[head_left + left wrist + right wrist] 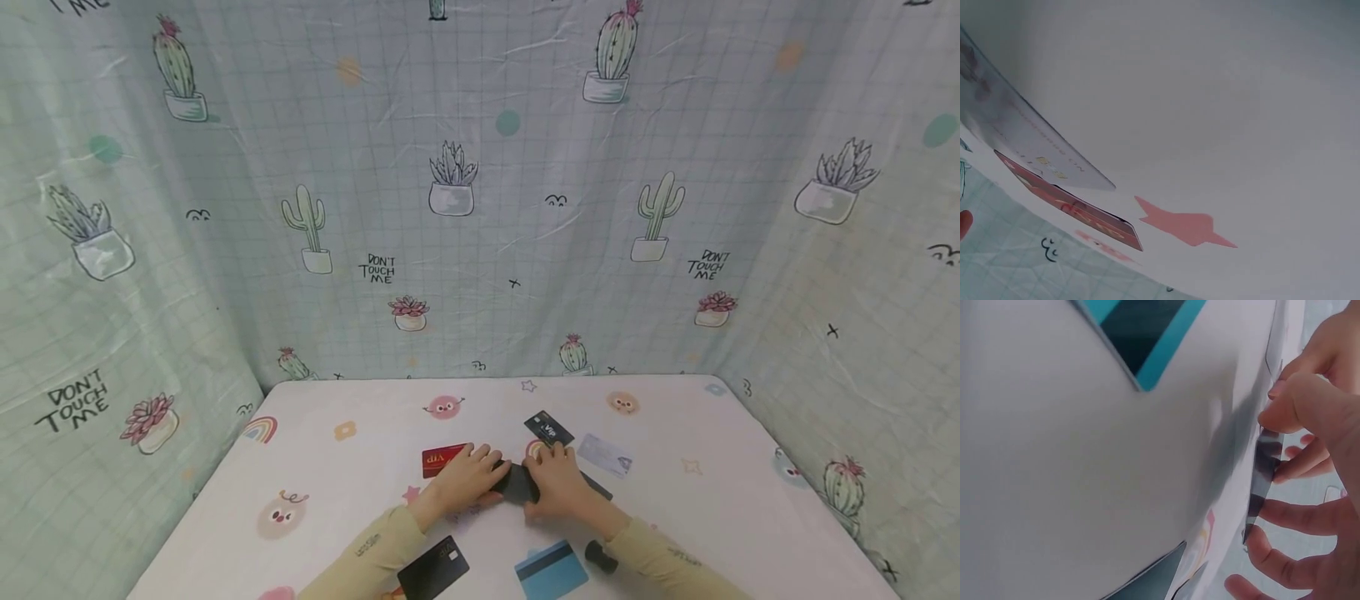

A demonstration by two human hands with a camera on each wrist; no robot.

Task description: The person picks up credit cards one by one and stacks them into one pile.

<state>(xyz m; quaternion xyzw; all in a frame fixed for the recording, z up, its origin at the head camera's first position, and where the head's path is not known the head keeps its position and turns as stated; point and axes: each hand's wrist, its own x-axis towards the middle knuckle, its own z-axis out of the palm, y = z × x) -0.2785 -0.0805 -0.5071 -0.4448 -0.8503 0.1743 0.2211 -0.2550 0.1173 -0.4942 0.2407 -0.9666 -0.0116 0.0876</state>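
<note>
Both hands meet over the middle of the table at a dark glossy card (516,485). My left hand (467,480) grips its left edge, and my right hand (558,485) holds the other side with thumb and fingers. In the right wrist view the same dark card (1264,464) is tilted up, fingertips of both hands at its edges. A red VIP card (441,460) lies beside the left hand, which overlaps it. The left wrist view shows a grey card (1029,134) with a gold chip, overlapping the red card. Another dark card (597,486) shows partly from behind the right hand.
Beyond the right hand lie a black VIP card (546,427) and a silver card (604,455). Nearer are a black card (435,570), a blue card (551,572) with a dark stripe, and a small black object (601,557) by the right sleeve. A patterned curtain (480,250) surrounds the table.
</note>
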